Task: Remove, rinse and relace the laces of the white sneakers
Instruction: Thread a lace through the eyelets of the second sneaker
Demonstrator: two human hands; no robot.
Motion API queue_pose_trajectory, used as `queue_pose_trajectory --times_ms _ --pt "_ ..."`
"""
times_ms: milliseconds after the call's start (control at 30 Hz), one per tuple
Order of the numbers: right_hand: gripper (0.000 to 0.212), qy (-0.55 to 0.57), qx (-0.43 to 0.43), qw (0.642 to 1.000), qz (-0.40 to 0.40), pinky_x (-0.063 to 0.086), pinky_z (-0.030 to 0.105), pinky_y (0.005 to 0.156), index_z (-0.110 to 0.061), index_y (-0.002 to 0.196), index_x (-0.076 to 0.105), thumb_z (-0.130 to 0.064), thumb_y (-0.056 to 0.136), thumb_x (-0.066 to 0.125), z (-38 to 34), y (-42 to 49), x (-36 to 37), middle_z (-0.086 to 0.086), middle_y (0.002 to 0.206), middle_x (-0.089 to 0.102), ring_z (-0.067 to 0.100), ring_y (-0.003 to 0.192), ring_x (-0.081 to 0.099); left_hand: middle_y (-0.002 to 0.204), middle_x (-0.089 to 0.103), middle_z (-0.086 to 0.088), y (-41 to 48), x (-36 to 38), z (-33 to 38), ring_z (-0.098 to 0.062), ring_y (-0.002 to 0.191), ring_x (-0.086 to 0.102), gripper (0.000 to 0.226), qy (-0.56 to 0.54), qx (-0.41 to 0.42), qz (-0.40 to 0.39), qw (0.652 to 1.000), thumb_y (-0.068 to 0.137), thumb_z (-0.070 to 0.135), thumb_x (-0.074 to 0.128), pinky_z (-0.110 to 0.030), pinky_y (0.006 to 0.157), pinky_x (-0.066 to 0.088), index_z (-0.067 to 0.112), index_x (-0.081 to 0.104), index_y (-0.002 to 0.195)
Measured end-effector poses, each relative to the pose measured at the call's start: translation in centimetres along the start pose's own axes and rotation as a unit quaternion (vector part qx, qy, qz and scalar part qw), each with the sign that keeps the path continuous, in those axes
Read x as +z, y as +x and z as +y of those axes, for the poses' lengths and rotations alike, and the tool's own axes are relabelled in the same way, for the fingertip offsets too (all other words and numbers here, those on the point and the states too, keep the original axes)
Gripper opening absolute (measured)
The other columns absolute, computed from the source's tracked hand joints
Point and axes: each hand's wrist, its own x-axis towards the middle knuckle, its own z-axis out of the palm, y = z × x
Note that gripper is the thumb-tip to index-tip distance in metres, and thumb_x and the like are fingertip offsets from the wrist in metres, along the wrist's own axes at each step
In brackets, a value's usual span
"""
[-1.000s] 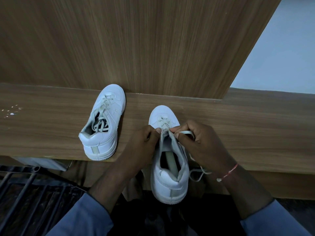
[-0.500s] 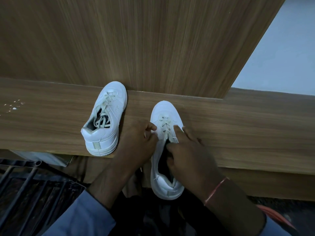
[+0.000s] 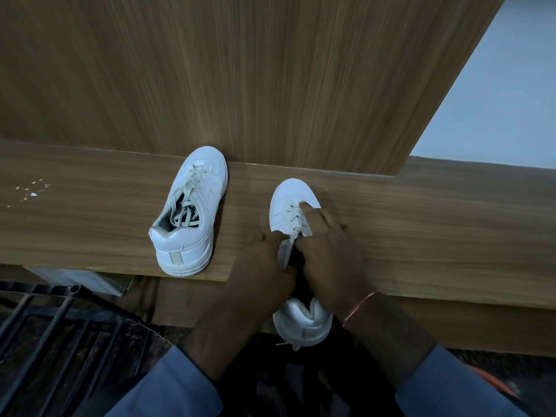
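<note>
Two white sneakers stand on the table [image 3: 90,221]: the held sneaker [image 3: 290,195] sits between both hands with its heel overhanging the table edge beneath the wrists, and the second sneaker [image 3: 207,191] stands apart, left of the left hand [image 3: 264,260]. The left hand grips the held sneaker's left collar edge, thumb at the dark opening; the right hand [image 3: 328,251] clasps the right edge, forefinger laid straight along the laces [image 3: 292,213] toward the toe. The second sneaker's opening contains slack loops of its loose lace [image 3: 183,213]; the held sneaker's opening shows only darkness.
</note>
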Motion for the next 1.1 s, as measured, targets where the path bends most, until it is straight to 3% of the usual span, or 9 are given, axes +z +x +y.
queue_pose_trajectory --times_ms 100,233,333,467,633,733,900,1000,1100 --pt "0.021 0.04 -0.111 0.993 0.013 0.049 0.044 0.088 -0.014 0.071 0.073 -0.013 0.077 0.053 1.4 0.0 -0.6 0.011 0.139 0.055 0.027 0.125 0.043 0.093 0.054 -0.003 -0.1 0.2 0.7 -0.021 0.077 0.054 0.028 0.023 -0.015 0.048 0.998 0.074 0.022 0.056 -0.026 0.063 0.032 0.017 0.063 0.101" --pt "0.026 0.066 -0.124 0.988 0.058 0.045 0.036 0.092 -0.009 0.082 0.075 -0.017 0.088 0.052 2.2 -1.1 -1.3 0.009 0.126 0.064 0.026 0.111 0.059 0.096 0.048 -0.002 0.0 0.2 1.7 -0.024 0.079 0.057 0.019 0.057 -0.008 0.08 0.995 0.084 0.019 0.057 -0.028 0.065 0.037 0.015 0.063 0.102" --pt "0.029 0.091 -0.099 0.986 0.096 0.046 0.024 0.086 -0.008 0.092 0.077 -0.019 0.088 0.051 2.1 -1.7 -1.1 0.006 0.109 0.073 0.019 0.094 0.069 0.111 0.048 -0.002 -0.1 -0.1 1.6 -0.025 0.092 0.057 0.033 0.12 0.009 0.033 0.992 0.081 0.025 0.058 -0.037 0.077 0.048 0.02 0.056 0.113" --pt "0.033 0.094 -0.092 0.988 0.078 0.057 0.024 0.068 -0.009 0.097 0.077 -0.024 0.087 0.049 1.2 -2.0 -0.7 0.003 0.106 0.075 0.015 0.084 0.072 0.138 0.039 -0.001 -0.1 -0.1 0.7 -0.022 0.119 0.042 0.069 0.15 0.066 -0.007 0.987 0.077 0.025 0.06 -0.038 0.096 0.041 0.024 0.036 0.142" --pt "0.023 0.125 -0.075 0.981 0.128 0.052 0.029 0.059 -0.011 0.084 0.075 -0.024 0.086 0.056 1.0 -1.8 -0.7 0.0 0.09 0.074 0.015 0.071 0.069 0.11 0.063 0.002 0.7 0.0 0.7 -0.022 0.095 0.061 0.055 0.092 0.077 0.059 0.991 0.075 0.028 0.043 -0.039 0.077 0.052 0.032 0.057 0.128" --pt "0.021 0.112 -0.078 0.98 0.143 0.052 0.027 0.061 -0.012 0.086 0.075 -0.024 0.087 0.058 1.0 -1.8 -0.6 -0.001 0.091 0.074 0.014 0.074 0.068 0.102 0.067 0.004 0.9 0.2 0.6 -0.022 0.086 0.064 0.054 0.099 0.085 0.079 0.988 0.076 0.03 0.04 -0.037 0.071 0.053 0.035 0.059 0.126" --pt "0.026 0.225 -0.01 0.974 0.023 0.04 0.008 0.079 -0.024 0.11 0.06 -0.022 0.085 0.056 0.8 -2.5 -1.3 -0.011 0.11 0.061 0.005 0.096 0.057 0.094 0.071 0.001 0.6 0.5 0.7 -0.025 0.082 0.066 0.045 0.07 0.092 0.111 0.987 0.079 0.028 0.044 -0.036 0.071 0.052 0.027 0.065 0.119" --pt "0.044 0.222 0.021 0.974 -0.046 0.038 0.017 0.08 -0.029 0.122 0.048 -0.017 0.081 0.059 0.4 -3.2 -1.4 -0.014 0.118 0.052 0.005 0.1 0.05 0.081 0.07 -0.002 0.5 0.2 1.0 -0.027 0.073 0.065 0.026 0.032 0.084 0.131 0.987 0.082 0.021 0.055 -0.032 0.064 0.045 0.02 0.064 0.106" --pt "0.028 0.199 0.102 0.974 -0.024 0.043 0.025 0.07 -0.024 0.116 0.052 -0.019 0.089 0.058 0.6 -2.6 -1.3 -0.012 0.105 0.058 0.012 0.086 0.057 0.08 0.066 -0.002 0.1 0.2 1.9 -0.03 0.069 0.06 0.023 0.036 0.095 0.118 0.988 0.082 0.015 0.058 -0.035 0.061 0.044 0.02 0.055 0.105"
